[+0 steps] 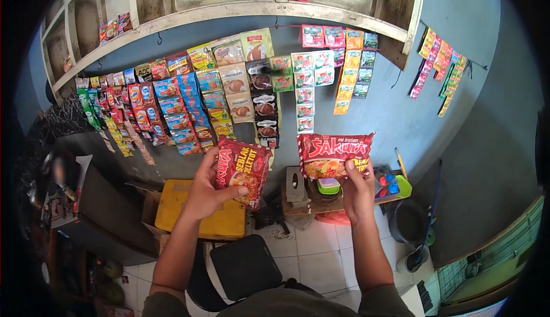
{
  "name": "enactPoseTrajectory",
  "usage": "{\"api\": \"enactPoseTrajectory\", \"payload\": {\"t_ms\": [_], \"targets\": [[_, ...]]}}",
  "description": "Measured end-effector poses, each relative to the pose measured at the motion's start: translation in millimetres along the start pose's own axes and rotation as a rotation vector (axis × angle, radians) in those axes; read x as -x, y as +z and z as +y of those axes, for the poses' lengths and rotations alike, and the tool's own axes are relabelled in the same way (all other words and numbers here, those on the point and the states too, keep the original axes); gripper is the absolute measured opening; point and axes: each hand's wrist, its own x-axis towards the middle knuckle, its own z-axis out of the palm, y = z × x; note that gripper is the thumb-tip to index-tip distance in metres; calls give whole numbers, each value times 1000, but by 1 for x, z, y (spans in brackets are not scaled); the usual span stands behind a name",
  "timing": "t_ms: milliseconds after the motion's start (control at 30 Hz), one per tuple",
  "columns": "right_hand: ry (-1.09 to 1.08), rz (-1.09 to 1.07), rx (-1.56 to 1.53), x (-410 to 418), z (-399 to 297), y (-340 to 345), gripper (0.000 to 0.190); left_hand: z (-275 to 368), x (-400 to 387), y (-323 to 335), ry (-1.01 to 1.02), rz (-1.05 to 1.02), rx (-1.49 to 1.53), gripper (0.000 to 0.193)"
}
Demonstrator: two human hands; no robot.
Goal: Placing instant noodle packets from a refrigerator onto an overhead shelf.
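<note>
My left hand [215,192] grips a red packet of Sakura instant noodles [245,166], tilted, with the thumb across its lower front. In my right hand [359,192] is a second red Sakura noodle packet [328,155], held nearly level by its lower right corner, its front facing me. The two packets are apart, raised before a blue wall. Behind them hang strips of drink sachets, among them brown and black chocolate sachets [266,104] and white tea sachets [305,97].
A whitish wooden shelf [240,9] runs above the sachets, holding a few packets. Below stand a yellow box [172,205], a black chair [245,267], and a low wooden table [318,208] with containers. A dark bucket [408,222] is at the right.
</note>
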Motion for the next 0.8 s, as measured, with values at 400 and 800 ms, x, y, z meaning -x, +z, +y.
{"api": "enactPoseTrajectory", "payload": {"t_ms": [400, 800], "targets": [[11, -102, 27, -45, -32, -49, 38, 9, -47, 63, 75, -44, -256, 81], [-59, -332, 93, -137, -113, -87, 67, 24, -107, 141, 203, -7, -407, 69]]}}
